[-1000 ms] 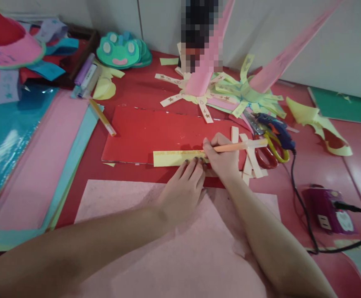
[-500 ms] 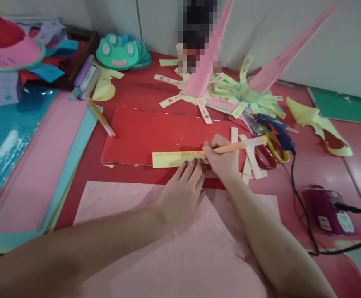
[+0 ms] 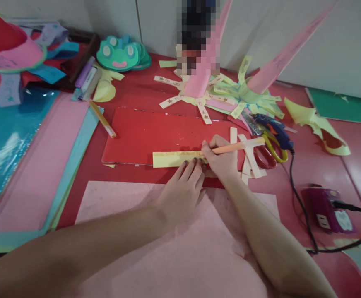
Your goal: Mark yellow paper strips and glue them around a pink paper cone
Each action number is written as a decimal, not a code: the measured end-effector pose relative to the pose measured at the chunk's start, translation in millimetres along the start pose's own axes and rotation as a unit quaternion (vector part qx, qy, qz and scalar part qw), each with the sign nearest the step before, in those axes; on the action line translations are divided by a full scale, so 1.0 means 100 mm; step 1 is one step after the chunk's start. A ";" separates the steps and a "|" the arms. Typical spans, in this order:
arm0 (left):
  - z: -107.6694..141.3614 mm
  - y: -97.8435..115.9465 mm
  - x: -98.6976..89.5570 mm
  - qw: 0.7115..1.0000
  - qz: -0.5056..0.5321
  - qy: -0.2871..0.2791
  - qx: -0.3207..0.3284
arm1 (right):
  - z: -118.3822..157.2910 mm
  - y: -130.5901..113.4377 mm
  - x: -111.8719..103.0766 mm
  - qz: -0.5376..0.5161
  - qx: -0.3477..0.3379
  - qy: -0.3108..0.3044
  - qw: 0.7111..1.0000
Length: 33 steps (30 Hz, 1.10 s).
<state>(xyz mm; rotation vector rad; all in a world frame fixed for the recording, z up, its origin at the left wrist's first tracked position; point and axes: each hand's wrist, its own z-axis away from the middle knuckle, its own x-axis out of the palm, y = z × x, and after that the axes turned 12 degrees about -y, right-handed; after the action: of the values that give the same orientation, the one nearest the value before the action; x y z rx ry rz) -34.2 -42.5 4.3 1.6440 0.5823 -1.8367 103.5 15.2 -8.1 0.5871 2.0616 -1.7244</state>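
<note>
Just below the middle of the frame, a yellow paper strip (image 3: pixel 164 161) lies along the lower edge of the red board (image 3: pixel 137 134). The right hand (image 3: pixel 224 161) has its fingers closed around an orange pen (image 3: pixel 230 148), its tip near the strip's upper edge. The left hand (image 3: pixel 182 186), fingers extended side by side, presses the strip. For even orange marks, press flat, clear of the tip, and stroke lightly.
</note>
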 end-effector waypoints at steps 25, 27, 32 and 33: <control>-0.01 -0.03 0.01 1.000 -0.006 0.005 0.005 | -0.02 0.02 -0.04 -0.002 0.020 0.010 1.000; -0.01 -0.03 0.01 1.000 -0.010 0.005 0.004 | -0.01 0.02 -0.04 -0.015 0.029 0.007 0.999; -0.01 -0.03 0.03 1.000 -0.018 0.012 0.005 | -0.01 0.02 -0.05 -0.010 0.046 0.002 0.999; -0.01 -0.03 0.03 1.000 -0.017 0.015 0.005 | -0.01 0.02 -0.06 -0.005 0.046 0.007 0.999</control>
<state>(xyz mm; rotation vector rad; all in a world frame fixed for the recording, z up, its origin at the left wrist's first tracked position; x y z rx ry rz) -35.3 -39.9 0.8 1.6795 0.6182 -1.8454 109.4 16.3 -6.6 0.6190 2.0057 -1.8324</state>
